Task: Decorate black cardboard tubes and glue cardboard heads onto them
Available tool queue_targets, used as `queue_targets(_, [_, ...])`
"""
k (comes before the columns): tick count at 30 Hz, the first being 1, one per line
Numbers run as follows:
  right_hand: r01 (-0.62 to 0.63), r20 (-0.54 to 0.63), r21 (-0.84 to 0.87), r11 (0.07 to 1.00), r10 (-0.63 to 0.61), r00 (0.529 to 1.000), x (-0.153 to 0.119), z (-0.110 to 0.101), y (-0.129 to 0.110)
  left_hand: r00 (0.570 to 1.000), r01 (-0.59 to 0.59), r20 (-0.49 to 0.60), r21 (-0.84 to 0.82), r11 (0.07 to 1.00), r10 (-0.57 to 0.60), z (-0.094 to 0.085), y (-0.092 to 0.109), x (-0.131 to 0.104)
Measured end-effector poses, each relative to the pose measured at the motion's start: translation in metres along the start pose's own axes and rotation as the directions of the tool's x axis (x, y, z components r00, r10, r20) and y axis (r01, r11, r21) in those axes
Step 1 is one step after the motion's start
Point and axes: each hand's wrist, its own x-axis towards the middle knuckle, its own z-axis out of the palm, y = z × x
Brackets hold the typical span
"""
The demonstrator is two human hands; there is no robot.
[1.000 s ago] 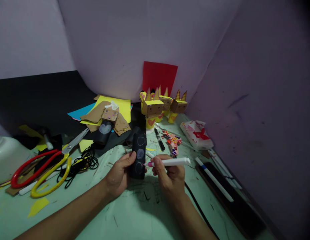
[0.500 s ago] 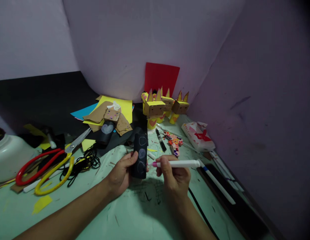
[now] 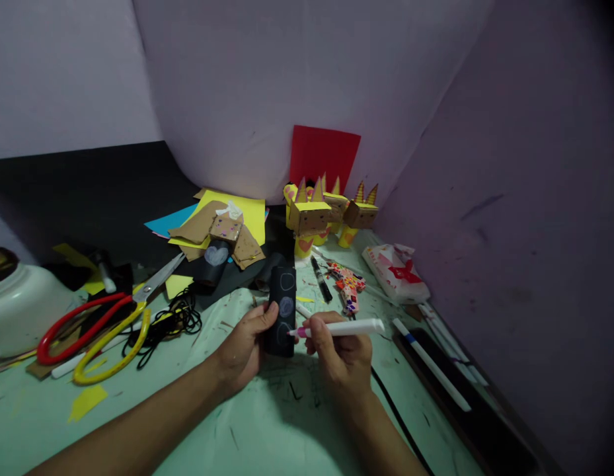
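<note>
My left hand [image 3: 247, 344] grips a black paper tube [image 3: 281, 317] upright, thumb across its front. Three pale round outlines run down the tube, the middle one filled in. In my right hand [image 3: 344, 354] is a white marker [image 3: 353, 327] with a pink end, pinched between thumb and fingers. The marker's tip meets the tube's right side near the lowest outline. Behind the tube lies a figure with a cardboard box head [image 3: 226, 228] and a black body bearing a pale heart.
Red-and-yellow-handled scissors [image 3: 96, 337] and tangled black cord [image 3: 172, 324] lie left, near a white jar [image 3: 26, 304]. Several box-headed yellow figures [image 3: 309, 218] stand behind. To the right are a wipes pack [image 3: 396, 272], a black pen [image 3: 321, 281] and a white marker [image 3: 430, 363] on a dark tray.
The marker in my right hand has moved left, its tip coming from beside the tube onto its lower edge. The whole view has shifted slightly.
</note>
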Motion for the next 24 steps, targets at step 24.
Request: queue_targets(24, [-0.004,0.060,-0.026,1.000,0.005,0.998,0.0020,-0.0018,-0.0039,0.999,-0.007,0.051,0.010,1.000,0.007,0.0003,-0.0017,-0.0019])
